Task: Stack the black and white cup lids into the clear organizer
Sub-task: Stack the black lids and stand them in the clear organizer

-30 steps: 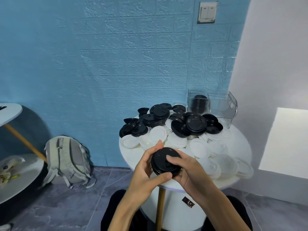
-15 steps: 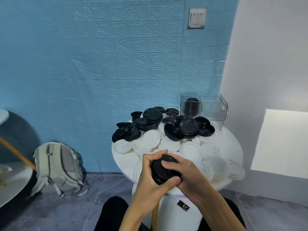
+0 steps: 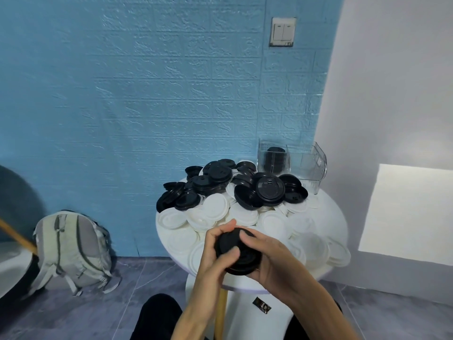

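Both of my hands hold a small stack of black lids (image 3: 241, 256) over the near edge of the round white table (image 3: 333, 209). My left hand (image 3: 217, 251) grips its left side, thumb across the top. My right hand (image 3: 272, 256) wraps the right side with a fingertip on the rim. A heap of black lids (image 3: 267, 190) lies at the table's back, and white lids (image 3: 215, 209) spread in front of it. The clear organizer (image 3: 306, 163) stands at the back right with a black lid stack (image 3: 275, 159) in its left compartment.
A blue textured wall rises behind the table and a white wall stands on the right. A grey backpack (image 3: 71, 246) leans against the blue wall on the floor at left. Another white table's edge (image 3: 9, 266) with a wooden leg shows at far left.
The view has shifted, so the table sits lower and further right. My hands have drawn the black lid stack closer together, fingers tightening round it.
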The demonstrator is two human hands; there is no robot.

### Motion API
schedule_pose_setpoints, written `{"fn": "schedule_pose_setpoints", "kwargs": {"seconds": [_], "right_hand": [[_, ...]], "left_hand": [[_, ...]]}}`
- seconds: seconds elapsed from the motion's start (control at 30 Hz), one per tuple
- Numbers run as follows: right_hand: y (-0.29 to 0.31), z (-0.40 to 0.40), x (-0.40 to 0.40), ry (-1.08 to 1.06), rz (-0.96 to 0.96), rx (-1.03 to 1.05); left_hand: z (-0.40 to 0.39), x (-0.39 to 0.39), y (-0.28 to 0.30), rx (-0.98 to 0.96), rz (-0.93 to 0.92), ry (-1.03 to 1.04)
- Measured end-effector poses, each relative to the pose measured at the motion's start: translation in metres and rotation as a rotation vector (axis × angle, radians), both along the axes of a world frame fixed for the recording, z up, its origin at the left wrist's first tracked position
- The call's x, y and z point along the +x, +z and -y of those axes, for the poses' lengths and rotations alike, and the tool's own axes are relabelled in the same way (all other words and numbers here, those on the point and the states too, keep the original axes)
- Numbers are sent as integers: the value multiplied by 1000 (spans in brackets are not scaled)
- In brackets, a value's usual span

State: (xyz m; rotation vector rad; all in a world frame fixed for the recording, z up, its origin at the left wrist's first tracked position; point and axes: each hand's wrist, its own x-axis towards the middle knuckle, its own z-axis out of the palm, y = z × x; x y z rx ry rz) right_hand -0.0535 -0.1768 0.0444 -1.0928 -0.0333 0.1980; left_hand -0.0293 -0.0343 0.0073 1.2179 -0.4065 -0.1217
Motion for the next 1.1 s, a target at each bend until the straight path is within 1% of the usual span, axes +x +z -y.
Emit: {"fn": "schedule_pose_setpoints", "kwargs": {"seconds": [0.07,0.13,0.27,0.47,0.57,0.63,0.7,0.8,0.87,0.9,1.0,1.03,1.1], "right_hand": [[1,3,-3,37,14,42],[2,5,-5,46,46,22],[-2,7,-6,-8,73,-27],[-4,7,-4,-25,80,-28],[-4,9,-1,-32,58,-1],[-5,10,1,-56,50,-24],[-4,13,3,-89,64,-150],[9,24,10,-90,114,-536],[18,39,27,-80,153,-752],[20,48,39,-147,189,-844],[23,87,86,-505,285,-1038],[26,99,101,-557,305,-1132],[32,121,125,-550,304,-1379]], "left_hand": [[2,-1,1,-46,-40,10],[3,-3,1,-74,-77,-3],[3,-6,1,-117,-119,-15],[6,-11,8,-149,-188,6],[6,-11,14,-243,-274,-42],[7,-12,18,-302,-332,-107],[10,-11,20,-303,-353,-120],[12,-6,19,-296,-382,-85],[12,-2,21,-320,-420,-85],[12,0,21,-339,-444,-86],[15,5,23,-392,-504,-89],[16,7,22,-404,-524,-90],[19,10,21,-425,-546,-92]]}}
